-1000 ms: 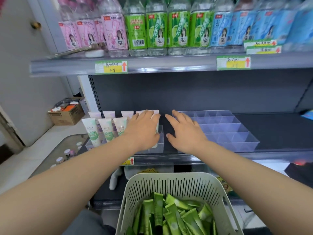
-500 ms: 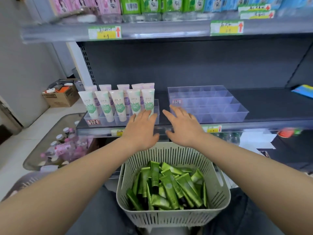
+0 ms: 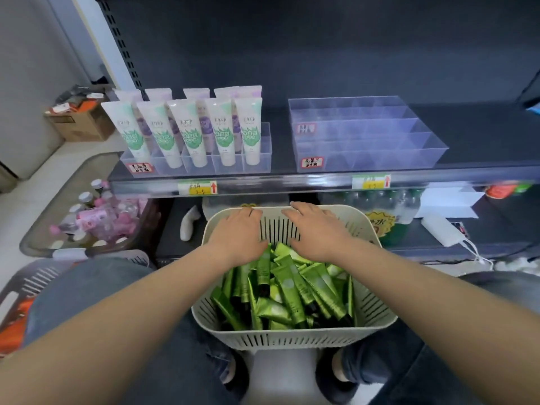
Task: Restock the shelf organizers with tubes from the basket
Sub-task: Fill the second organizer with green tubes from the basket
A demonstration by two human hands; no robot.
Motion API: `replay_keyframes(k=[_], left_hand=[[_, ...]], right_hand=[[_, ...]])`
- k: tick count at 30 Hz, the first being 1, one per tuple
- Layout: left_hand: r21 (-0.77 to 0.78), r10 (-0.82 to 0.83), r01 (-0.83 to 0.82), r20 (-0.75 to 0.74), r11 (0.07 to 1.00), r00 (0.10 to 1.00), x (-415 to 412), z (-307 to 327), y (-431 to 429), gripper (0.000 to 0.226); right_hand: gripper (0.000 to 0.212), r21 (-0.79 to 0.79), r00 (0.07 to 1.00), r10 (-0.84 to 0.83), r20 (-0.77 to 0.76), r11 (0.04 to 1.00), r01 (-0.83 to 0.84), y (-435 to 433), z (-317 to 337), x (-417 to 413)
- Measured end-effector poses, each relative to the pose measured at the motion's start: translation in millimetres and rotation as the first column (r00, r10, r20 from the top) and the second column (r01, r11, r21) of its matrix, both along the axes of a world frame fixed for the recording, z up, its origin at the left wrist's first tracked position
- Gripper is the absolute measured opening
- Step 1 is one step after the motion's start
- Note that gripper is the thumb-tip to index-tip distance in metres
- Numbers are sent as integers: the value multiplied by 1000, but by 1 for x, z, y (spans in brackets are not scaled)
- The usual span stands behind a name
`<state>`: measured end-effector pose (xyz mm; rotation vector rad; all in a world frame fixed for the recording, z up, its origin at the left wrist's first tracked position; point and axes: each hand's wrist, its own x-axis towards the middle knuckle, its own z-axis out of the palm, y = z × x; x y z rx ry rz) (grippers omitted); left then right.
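A cream slotted basket (image 3: 377, 323) sits between my knees, filled with several green tubes (image 3: 289, 290). My left hand (image 3: 238, 235) and my right hand (image 3: 314, 229) hover palm-down over the basket's far side, fingers straight, holding nothing. On the shelf above, a clear organizer (image 3: 365, 135) on the right stands with no tubes in it. The clear organizer on the left (image 3: 263, 147) holds several upright white tubes (image 3: 190, 133) with green and purple prints.
The shelf edge (image 3: 292, 182) carries yellow price tags. A grey tub of pink bottles (image 3: 96, 217) sits on the floor at left, with a cardboard box (image 3: 79, 121) behind it. A white power bank (image 3: 441, 229) lies on the lower shelf at right.
Both hands have drawn back from the shelf organizers down to the basket. The camera has tilted downward, so the upper bottle shelf has left the view.
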<state>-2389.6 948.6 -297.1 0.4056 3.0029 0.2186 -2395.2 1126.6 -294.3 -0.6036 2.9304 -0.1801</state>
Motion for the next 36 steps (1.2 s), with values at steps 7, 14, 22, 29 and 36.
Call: replay_keyframes(k=[7, 14, 22, 29, 36], left_hand=[[77, 61, -79, 221, 994, 973, -16, -50, 0, 60], [151, 161, -233, 377, 961, 912, -40, -95, 0, 34], [177, 307, -413, 429, 893, 849, -69, -136, 2, 15], [227, 485, -597, 402, 769, 777, -78, -156, 7, 33], [267, 521, -702, 511, 660, 684, -82, -164, 10, 37]], right_hand=[[65, 24, 991, -4, 134, 1000, 0, 4, -43, -12], [54, -7, 973, -17, 230, 1000, 20, 5, -83, -29], [49, -37, 912, -58, 407, 996, 80, -2, -120, -56], [22, -59, 877, -29, 479, 996, 65, -9, -140, -68], [28, -95, 874, -23, 486, 992, 79, -7, -141, -73]])
